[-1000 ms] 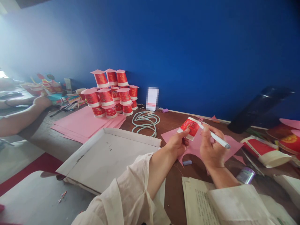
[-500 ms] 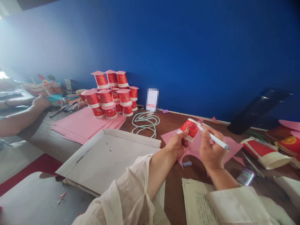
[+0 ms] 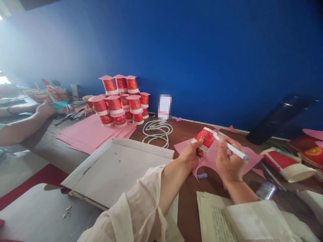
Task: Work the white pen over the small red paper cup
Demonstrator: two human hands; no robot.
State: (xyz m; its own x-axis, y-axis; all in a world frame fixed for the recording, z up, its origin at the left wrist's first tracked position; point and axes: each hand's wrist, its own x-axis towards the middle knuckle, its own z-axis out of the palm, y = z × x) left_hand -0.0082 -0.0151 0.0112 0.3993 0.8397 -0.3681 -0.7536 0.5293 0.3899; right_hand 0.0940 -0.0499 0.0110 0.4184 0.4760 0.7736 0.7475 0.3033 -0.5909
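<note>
My left hand (image 3: 191, 154) grips a red paper cup (image 3: 207, 137) with a white rim and gold pattern, thumb on its side. A white marker (image 3: 236, 150) is closed in my right hand (image 3: 229, 161), its tip at or very near the cup's upper right edge; whether it touches I cannot tell. Both hands are over a cut sheet of pink paper (image 3: 183, 146). Below the cup, a small purple-grey cap (image 3: 202, 175) lies on the table.
Stacked red cups (image 3: 114, 105) with pink paper tops stand beside pink sheets (image 3: 78, 136). A white box lid (image 3: 136, 168), coiled cable (image 3: 157, 131), booklet (image 3: 214, 215), black bottle (image 3: 280, 117) and larger red cup (image 3: 285, 164) surround my arms. Another person's hand (image 3: 46, 109) is at far left.
The whole view has shifted very slightly. My hands keep the same hold on the cup and the marker.
</note>
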